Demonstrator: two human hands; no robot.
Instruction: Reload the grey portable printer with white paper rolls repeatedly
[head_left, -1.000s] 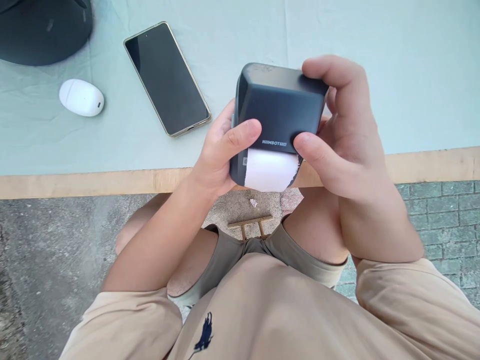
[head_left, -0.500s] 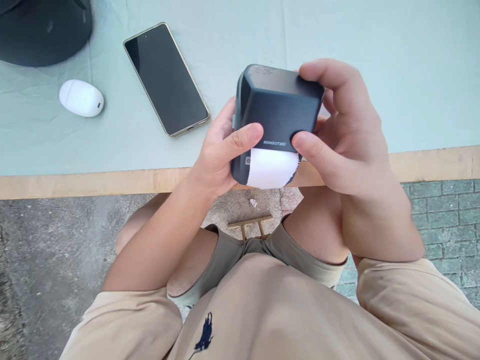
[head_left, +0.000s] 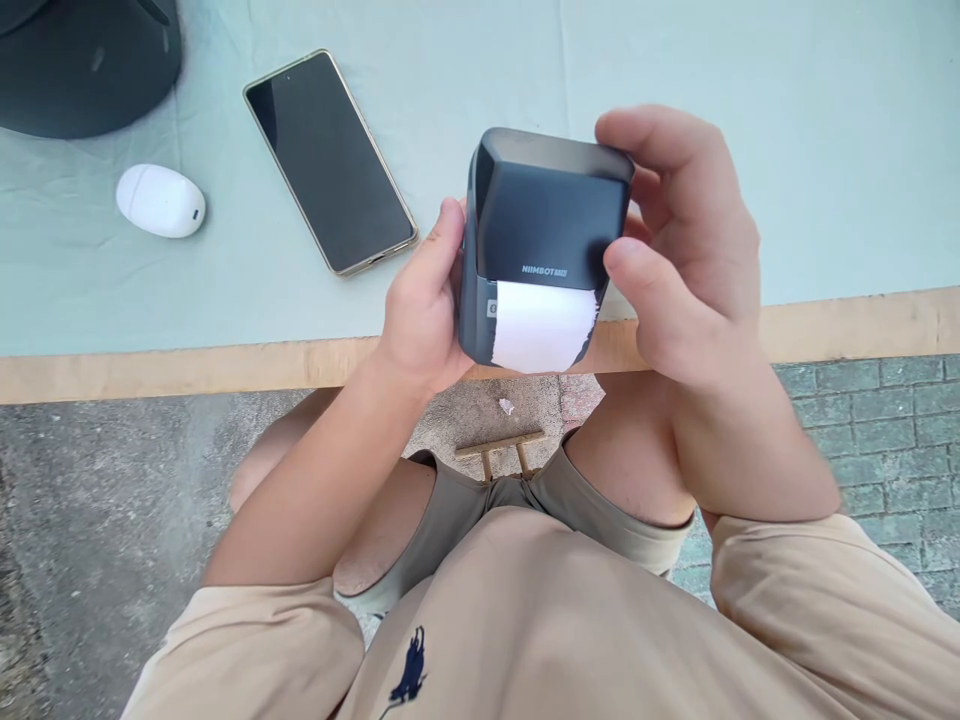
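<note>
Head view: printer [head_left: 553,215] in the person's hands, over the near edge of the bench [head_left: 187,372], lettered front up. Left hand [head_left: 421,325]: grip clamped on printer, thumb along its left side, palm at lower left. Right hand [head_left: 694,255]: thumb and index apart, around printer's upper right corner; can't tell if they press on it or just sit beside it.

Containers: printer body has paper [head_left: 544,325] coming out under the front panel, curving down over the lower face, right edge ragged. Inside of printer out of sight. White case [head_left: 160,201] lies on the bench's green cloth [head_left: 787,150], seam closed, dark port at its right end; contents can't be seen. Phone [head_left: 330,160] in a clear-edged cover between white case and printer, face up, screen dark, lying at a slant.

Hard to make out: left fingers hidden behind printer; right hand's other fingers partly hidden, curled by its right side. Small print after NIIMBOT too blurred. Black object [head_left: 86,70] at upper left cut off by frame, can't tell what. Pale scrap [head_left: 507,406] on ground below, too small to identify.
</note>
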